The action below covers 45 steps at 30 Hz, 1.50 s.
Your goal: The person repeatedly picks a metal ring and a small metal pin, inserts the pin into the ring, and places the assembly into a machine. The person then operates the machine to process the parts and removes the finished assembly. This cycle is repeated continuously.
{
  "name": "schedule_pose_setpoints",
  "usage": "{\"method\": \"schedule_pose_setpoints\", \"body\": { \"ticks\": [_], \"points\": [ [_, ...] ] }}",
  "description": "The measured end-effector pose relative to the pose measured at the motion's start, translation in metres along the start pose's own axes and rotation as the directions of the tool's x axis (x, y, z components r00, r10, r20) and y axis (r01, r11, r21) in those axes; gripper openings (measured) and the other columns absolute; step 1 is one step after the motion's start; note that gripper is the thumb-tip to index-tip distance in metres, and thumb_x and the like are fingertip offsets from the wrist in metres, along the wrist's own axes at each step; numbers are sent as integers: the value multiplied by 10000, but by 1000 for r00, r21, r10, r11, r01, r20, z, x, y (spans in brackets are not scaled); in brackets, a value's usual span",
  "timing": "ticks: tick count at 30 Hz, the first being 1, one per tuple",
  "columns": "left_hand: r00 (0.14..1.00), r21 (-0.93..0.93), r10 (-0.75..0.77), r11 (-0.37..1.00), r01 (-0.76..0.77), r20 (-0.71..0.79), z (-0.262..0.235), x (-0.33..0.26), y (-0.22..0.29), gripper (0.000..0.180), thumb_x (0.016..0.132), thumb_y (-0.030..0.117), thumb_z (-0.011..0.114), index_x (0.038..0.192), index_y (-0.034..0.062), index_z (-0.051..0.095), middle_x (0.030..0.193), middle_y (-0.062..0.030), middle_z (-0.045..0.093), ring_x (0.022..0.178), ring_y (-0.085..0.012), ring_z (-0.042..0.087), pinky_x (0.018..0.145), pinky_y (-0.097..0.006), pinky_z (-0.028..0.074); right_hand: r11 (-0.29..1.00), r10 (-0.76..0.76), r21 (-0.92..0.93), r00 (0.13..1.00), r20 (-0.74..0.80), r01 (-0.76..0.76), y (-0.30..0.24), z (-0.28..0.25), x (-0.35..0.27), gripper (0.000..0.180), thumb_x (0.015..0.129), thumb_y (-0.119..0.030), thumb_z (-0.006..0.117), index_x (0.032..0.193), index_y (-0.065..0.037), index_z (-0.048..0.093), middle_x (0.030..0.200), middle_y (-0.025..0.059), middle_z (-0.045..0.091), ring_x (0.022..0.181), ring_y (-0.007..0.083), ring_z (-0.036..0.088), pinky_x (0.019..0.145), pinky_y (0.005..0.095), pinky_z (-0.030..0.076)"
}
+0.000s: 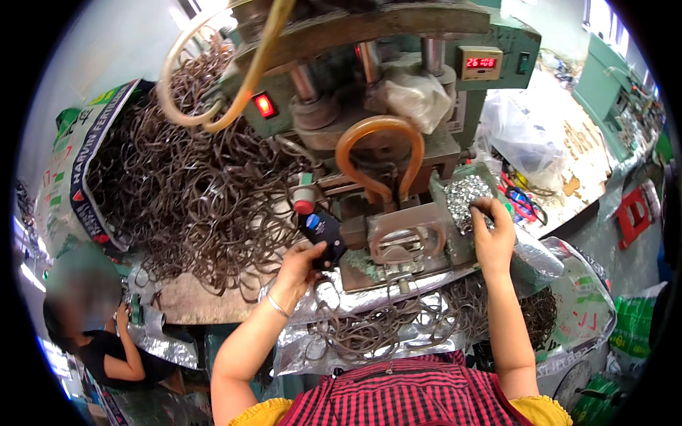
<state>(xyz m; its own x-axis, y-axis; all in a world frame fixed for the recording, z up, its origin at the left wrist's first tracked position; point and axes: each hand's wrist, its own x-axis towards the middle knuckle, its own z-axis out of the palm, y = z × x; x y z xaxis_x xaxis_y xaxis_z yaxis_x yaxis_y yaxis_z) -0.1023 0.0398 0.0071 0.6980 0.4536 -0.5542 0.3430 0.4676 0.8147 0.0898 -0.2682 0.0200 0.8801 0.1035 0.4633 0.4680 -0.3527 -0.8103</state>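
Note:
My left hand (302, 266) is closed, its fingers curled against the lower left edge of a flat black piece (325, 236) with a round blue spot. What lies inside those fingers is hidden. My right hand (495, 231) dips its fingertips, bent together, into a heap of small shiny metal pieces (465, 195) in a tray (458, 245); anything pinched there is too small to make out. Between my hands stands the green press (462, 106), with a metal guard frame (408, 231) at its work spot and an orange-brown tube loop (380, 124) above it.
Tangled dark brown loops (206, 177) pile up on the left beside a printed sack (89, 170). More loops (398, 326) lie on silver sheeting close to me. A red-capped button (304, 202) stands by the black piece. Another person (128, 348) sits at lower left.

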Motion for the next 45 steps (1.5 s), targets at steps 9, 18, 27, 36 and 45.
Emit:
{"method": "schedule_pose_setpoints", "body": {
  "ticks": [9, 18, 27, 36, 45],
  "points": [
    [894, 111, 430, 902, -418, -129, 7, -37, -15, 273, 859, 8, 680, 1122, 5, 609, 820, 15, 650, 631, -42, 552, 487, -155, 360, 968, -27, 251, 982, 185, -20, -50, -36, -12, 122, 830, 1, 648, 949, 15, 672, 922, 94, 679, 882, 189, 633, 825, 302, 480],
    [758, 296, 652, 732, -614, -38, -5, 25, -15, 386, 788, 47, 780, 1139, -35, 640, 1041, -55, 649, 960, -136, 596, 868, -268, 470, 786, -86, 605, 945, 315, -130, -99, 37, -3, 340, 841, 39, 633, 1165, 48, 530, 993, 119, 679, 954, 158, 653, 855, 274, 491],
    [352, 515, 868, 493, -702, -351, -21, -4, 4, 177, 900, 88, 685, 1057, 6, 697, 1016, -48, 687, 873, -106, 616, 795, -247, 500, 678, -20, 675, 910, 414, -292, -115, 41, -4, 446, 825, 49, 642, 1245, 41, 490, 1054, 97, 643, 978, 133, 623, 890, 268, 470],
    [631, 987, 759, -121, -108, 162, -26, -8, 58, 244, 793, 239, 742, 957, 61, 711, 910, -123, 646, 845, -323, 649, 734, -414, 512, 622, 28, 725, 934, 356, -295, -135, 40, -16, 516, 853, 35, 643, 1306, 46, 398, 1078, 113, 622, 1027, 140, 586, 908, 268, 442],
    [471, 763, 880, 348, -545, -64, -45, -9, 30, 136, 864, 59, 670, 991, 12, 661, 778, -97, 655, 709, -187, 603, 666, -328, 489, 745, 133, 606, 952, 274, -279, -87, 20, -13, 87, 869, -13, 643, 950, 9, 669, 937, 47, 666, 880, 122, 613, 830, 265, 473]
  ]
}}
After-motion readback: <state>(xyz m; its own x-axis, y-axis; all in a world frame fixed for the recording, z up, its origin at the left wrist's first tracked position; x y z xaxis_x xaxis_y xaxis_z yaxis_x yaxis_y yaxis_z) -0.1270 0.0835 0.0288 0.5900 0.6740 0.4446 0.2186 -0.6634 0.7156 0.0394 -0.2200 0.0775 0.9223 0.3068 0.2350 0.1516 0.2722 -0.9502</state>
